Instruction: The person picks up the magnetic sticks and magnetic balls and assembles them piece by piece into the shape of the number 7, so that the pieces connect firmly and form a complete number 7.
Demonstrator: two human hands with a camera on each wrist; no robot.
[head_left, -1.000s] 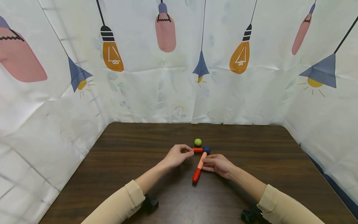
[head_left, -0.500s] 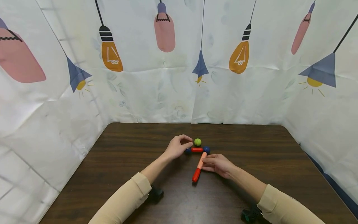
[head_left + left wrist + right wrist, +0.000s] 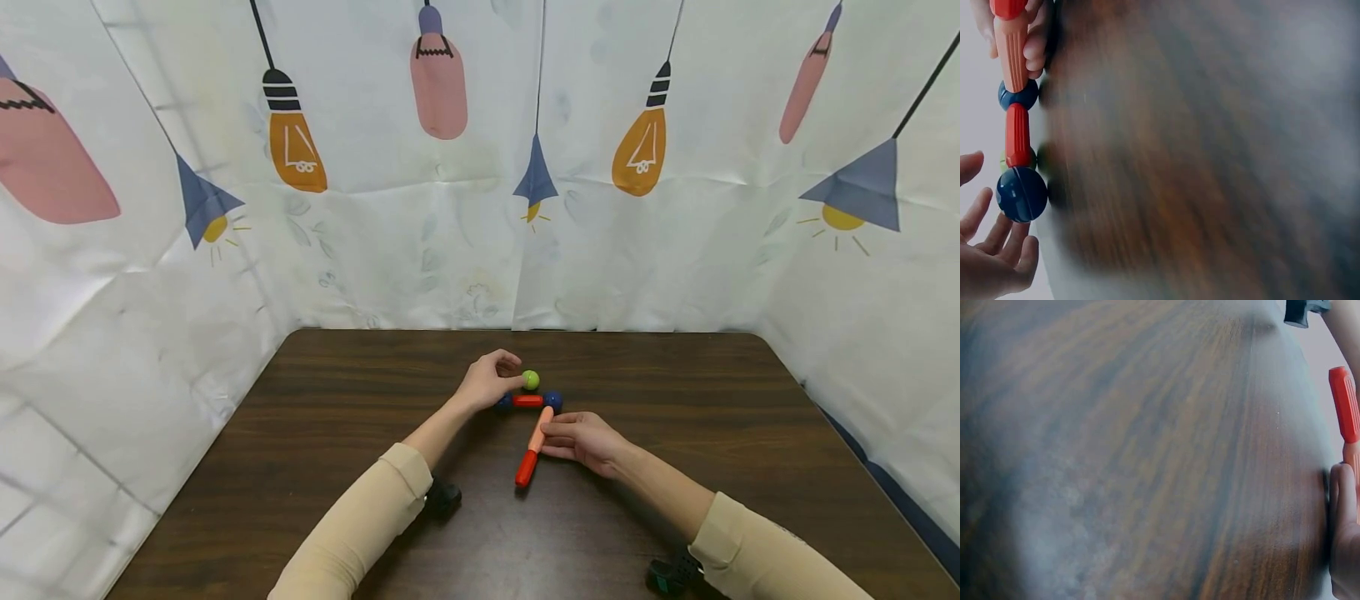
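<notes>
My right hand (image 3: 585, 442) pinches a ridged peach toy rod (image 3: 542, 429) from its right side. A red rod (image 3: 527, 469) continues that rod at its near end, while a blue ball (image 3: 553, 401) sits at its far end. From there another red rod (image 3: 527, 401) runs left to a second blue ball (image 3: 1022, 194). Behind this row lies a lime-green ball (image 3: 531, 380), partly hidden in the left wrist view. My left hand (image 3: 486, 385) reaches over the left blue ball, fingers apart and loosely bent, thumb tip right at the green ball's left edge.
The pieces lie around the middle of a dark wood-grain table (image 3: 360, 375). White cloth (image 3: 450, 250) printed with lamps and bulbs hangs behind the table and along its sides. Black wrist devices (image 3: 444, 500) sit below both forearms.
My left hand has moved away from the left end of the red rod, up and right to the green ball, uncovering the left blue ball. The right hand stays in place on the peach rod.
</notes>
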